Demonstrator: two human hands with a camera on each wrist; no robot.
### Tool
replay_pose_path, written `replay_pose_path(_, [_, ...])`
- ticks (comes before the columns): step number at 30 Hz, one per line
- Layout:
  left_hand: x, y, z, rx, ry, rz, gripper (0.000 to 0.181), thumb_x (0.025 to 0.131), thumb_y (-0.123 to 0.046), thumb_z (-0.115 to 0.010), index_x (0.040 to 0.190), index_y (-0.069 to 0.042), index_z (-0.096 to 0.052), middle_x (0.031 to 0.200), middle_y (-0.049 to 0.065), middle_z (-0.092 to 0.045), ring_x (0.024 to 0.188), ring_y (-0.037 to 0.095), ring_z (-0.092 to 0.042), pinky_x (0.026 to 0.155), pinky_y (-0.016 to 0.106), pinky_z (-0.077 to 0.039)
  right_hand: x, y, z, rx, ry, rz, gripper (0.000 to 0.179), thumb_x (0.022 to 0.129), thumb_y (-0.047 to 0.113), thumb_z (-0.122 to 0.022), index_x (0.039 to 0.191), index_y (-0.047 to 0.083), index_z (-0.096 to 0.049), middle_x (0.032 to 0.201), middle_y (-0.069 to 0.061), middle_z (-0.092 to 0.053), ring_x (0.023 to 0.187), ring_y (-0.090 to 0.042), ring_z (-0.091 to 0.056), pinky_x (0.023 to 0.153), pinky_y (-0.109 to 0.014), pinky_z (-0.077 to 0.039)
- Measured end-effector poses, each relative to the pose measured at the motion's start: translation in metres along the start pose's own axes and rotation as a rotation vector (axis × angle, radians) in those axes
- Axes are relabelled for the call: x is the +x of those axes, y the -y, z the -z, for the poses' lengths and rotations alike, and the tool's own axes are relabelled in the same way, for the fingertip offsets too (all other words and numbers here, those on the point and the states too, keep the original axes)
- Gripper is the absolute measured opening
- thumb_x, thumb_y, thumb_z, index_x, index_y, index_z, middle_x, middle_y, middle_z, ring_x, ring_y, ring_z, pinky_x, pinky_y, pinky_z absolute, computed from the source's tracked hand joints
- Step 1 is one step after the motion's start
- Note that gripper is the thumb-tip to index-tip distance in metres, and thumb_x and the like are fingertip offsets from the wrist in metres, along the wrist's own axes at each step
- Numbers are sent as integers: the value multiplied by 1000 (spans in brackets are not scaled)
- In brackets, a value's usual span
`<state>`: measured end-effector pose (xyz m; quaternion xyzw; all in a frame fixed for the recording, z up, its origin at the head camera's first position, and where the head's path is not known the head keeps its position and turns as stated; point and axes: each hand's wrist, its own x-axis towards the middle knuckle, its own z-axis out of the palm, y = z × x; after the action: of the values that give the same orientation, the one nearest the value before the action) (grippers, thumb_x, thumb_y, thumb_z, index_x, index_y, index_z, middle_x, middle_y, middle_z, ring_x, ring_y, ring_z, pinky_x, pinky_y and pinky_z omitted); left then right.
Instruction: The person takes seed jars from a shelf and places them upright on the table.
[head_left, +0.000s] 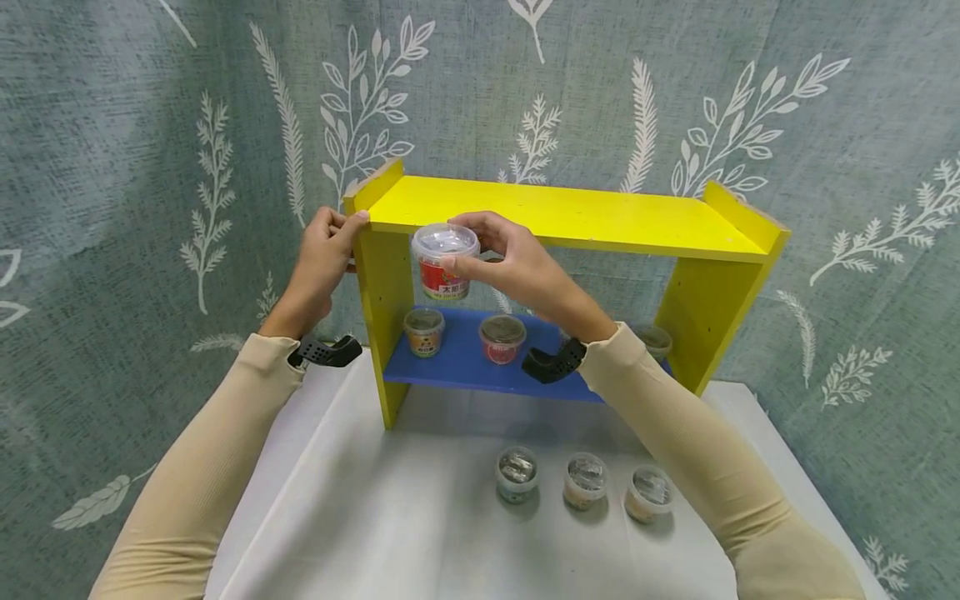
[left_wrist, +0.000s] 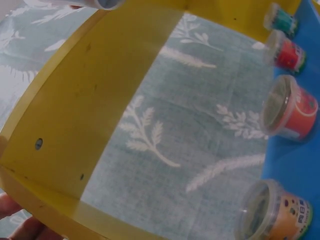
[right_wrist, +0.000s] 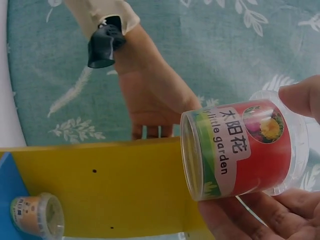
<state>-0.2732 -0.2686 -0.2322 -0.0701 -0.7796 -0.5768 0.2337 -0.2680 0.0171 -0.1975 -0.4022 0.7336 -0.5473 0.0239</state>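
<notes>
A red-labelled tub (head_left: 437, 273) of clear plastic, marked "little garden", is held up roughly upright just before the front edge of the yellow top board (head_left: 570, 215), towards its left end; whether the two touch cannot be told; the person's right hand (head_left: 513, 258) pinches the tub, the thumb at its rim and the fingers on the opposite side; the left hand (head_left: 326, 257) grips the upper corner of the yellow side panel (head_left: 372, 292), its thumb at the front and its fingers round the outside; below, on the blue board (head_left: 465, 360), four more tubs stand in a row: an orange-labelled tub (head_left: 424, 333) at the left, a pinkish-red tub (head_left: 502, 339) next to it, then another red tub (left_wrist: 290, 54), mostly hidden by the right arm in the head view, and a teal tub (left_wrist: 284, 21) at the far right; on the white desk (head_left: 337, 500), in front of the shelf, three small tubs (head_left: 585, 481) stand apart in a line, the rightmost near the right sleeve (head_left: 697, 450); a grey-green curtain (head_left: 465, 92) with white leaf prints hangs behind.
</notes>
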Motion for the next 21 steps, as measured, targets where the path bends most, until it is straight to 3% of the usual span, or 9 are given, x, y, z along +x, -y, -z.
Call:
replay_pose_path(12, [0,-2,-1,0,0,6,42,103,-55,-54,102,-14,-44,102,7,-49,91,21,-53,80,40,-46,-12,-19,-3,-44,38,14,59,95,19,-73,147,7,-49,132,-7,-60,119,-21,-59,93,-39,-55])
replay_pose_path(21, [-1,-2,-1,-3,-1,5,42,103,-55,-54,102,-14,-44,102,7,-50,92,21,-54,84,46,-45,-24,-37,-11,-18,55,-13,59,94,18,-75,147,9,-50,131,-8,-61,120,-22,-59,92,-40,-55])
